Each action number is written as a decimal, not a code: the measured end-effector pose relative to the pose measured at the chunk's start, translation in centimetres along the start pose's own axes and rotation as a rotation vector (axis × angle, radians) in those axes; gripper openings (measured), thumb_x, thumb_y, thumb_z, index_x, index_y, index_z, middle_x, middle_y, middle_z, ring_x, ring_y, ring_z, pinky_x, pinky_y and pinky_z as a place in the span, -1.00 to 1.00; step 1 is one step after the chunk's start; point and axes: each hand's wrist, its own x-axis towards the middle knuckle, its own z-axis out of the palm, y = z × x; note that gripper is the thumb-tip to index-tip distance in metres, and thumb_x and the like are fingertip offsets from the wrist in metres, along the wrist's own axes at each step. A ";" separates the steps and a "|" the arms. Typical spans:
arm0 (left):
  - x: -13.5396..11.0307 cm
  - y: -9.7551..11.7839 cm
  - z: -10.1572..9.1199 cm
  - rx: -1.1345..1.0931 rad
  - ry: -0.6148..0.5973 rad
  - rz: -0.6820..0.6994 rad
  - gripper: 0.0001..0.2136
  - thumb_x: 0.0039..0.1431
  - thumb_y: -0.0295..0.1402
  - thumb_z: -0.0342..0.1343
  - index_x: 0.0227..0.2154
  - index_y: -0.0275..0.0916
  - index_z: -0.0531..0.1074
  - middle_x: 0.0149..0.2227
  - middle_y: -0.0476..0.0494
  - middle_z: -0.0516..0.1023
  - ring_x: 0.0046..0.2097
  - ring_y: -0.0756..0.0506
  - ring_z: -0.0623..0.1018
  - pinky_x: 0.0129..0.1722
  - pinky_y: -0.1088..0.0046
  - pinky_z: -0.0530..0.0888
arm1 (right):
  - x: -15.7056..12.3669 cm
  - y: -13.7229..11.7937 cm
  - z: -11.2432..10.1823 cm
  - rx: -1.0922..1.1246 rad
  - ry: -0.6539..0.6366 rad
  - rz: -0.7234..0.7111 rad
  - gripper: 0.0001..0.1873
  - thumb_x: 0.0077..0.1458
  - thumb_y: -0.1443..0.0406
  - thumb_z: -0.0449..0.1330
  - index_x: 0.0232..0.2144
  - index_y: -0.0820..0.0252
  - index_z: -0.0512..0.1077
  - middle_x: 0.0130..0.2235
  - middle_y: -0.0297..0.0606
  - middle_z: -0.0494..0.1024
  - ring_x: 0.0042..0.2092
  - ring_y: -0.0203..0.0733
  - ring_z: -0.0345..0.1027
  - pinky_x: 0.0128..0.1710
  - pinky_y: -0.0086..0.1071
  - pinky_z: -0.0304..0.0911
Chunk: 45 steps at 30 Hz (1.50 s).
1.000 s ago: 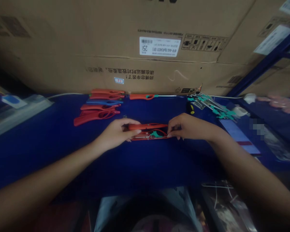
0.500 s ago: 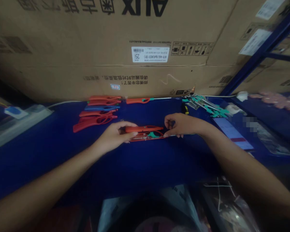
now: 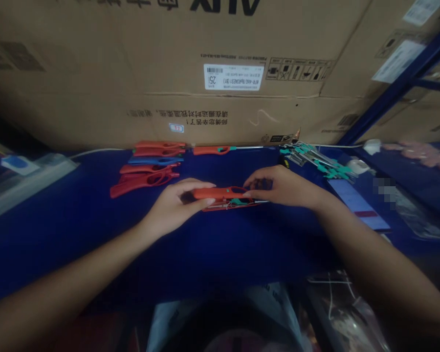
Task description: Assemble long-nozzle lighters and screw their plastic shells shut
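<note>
The long orange handle-shaped plastic shell [image 3: 223,193] at the centre looked smooth, with a soft sheen. At ten o'clock from it, the row of slim red, orange and blue plastic casings [image 3: 141,181] looked smooth too. At two o'clock, the heap of thin silvery metal rods with teal plastic fittings [image 3: 335,171] mixed metallic shine with matt plastic. At twelve, the large brown cardboard box [image 3: 161,73] was matt, its white rectangular paper label [image 3: 234,77] smooth. The deep-blue tabletop [image 3: 190,249] looked smooth and low-gloss.

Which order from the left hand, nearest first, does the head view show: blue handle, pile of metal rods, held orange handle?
1. Held orange handle, in the left hand
2. Blue handle, back left
3. Pile of metal rods, back right
</note>
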 end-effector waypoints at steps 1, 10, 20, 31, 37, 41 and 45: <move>0.0 -0.1 0.1 -0.002 0.000 0.004 -0.66 0.11 -0.18 0.34 -0.08 -0.21 0.60 0.01 -0.19 0.60 0.03 -0.19 0.57 0.18 0.19 0.42 | 0.0 0.0 0.0 -0.005 -0.028 0.008 -0.62 0.08 0.05 0.32 -0.18 0.20 0.61 -0.31 -0.26 0.62 -0.32 -0.26 0.41 -0.30 -0.39 0.26; -0.1 0.0 0.8 0.026 -0.052 0.106 -0.69 0.14 -0.25 0.32 -0.05 -0.18 0.60 -0.01 -0.19 0.59 0.02 -0.18 0.58 0.14 0.23 0.44 | 0.0 0.0 0.3 -0.051 -0.083 -0.171 -0.48 0.10 0.02 0.33 0.02 0.19 0.53 -0.10 -0.17 0.54 -0.13 -0.18 0.43 -0.08 -0.31 0.33; 0.0 -0.7 0.4 0.306 -0.078 0.272 -0.70 0.19 -0.29 0.25 -0.02 -0.16 0.57 -0.04 -0.18 0.60 -0.01 -0.17 0.58 0.10 0.24 0.46 | 0.8 0.9 1.4 -0.214 -0.040 -0.372 -0.68 0.17 0.16 0.31 -0.07 0.20 0.57 -0.15 -0.13 0.56 -0.13 -0.11 0.42 -0.03 -0.23 0.27; -0.1 -0.8 -0.1 0.546 -0.159 0.318 -0.71 0.22 -0.29 0.19 0.00 -0.13 0.57 -0.05 -0.15 0.62 -0.03 -0.19 0.57 0.06 0.20 0.45 | 0.9 0.8 1.9 -0.311 -0.077 -0.381 -0.68 0.18 0.20 0.30 -0.06 0.24 0.57 -0.17 -0.12 0.55 -0.16 -0.11 0.40 -0.08 -0.23 0.27; -0.1 -0.7 -0.1 0.568 -0.163 0.301 -0.72 0.27 -0.22 0.17 -0.01 -0.11 0.58 -0.08 -0.13 0.61 -0.06 -0.18 0.56 0.04 0.21 0.46 | 0.8 0.9 2.0 -0.287 -0.082 -0.341 -0.66 0.20 0.17 0.29 -0.02 0.19 0.57 -0.12 -0.12 0.53 -0.11 -0.09 0.39 -0.06 -0.24 0.28; -0.1 -0.8 0.0 0.571 -0.161 0.302 -0.71 0.27 -0.21 0.18 0.01 -0.12 0.58 -0.07 -0.13 0.60 -0.06 -0.18 0.56 0.05 0.20 0.45 | 0.6 0.9 2.0 -0.283 -0.084 -0.298 -0.62 0.20 0.15 0.28 0.01 0.18 0.56 -0.10 -0.12 0.50 -0.11 -0.10 0.39 -0.09 -0.27 0.29; -0.2 -0.8 0.0 0.588 -0.159 0.285 -0.71 0.27 -0.23 0.19 0.02 -0.09 0.57 -0.05 -0.14 0.59 -0.05 -0.19 0.54 0.03 0.17 0.46 | 0.6 0.8 1.9 -0.318 -0.090 -0.308 -0.60 0.22 0.15 0.27 0.03 0.21 0.55 -0.12 -0.11 0.50 -0.13 -0.08 0.39 -0.11 -0.23 0.30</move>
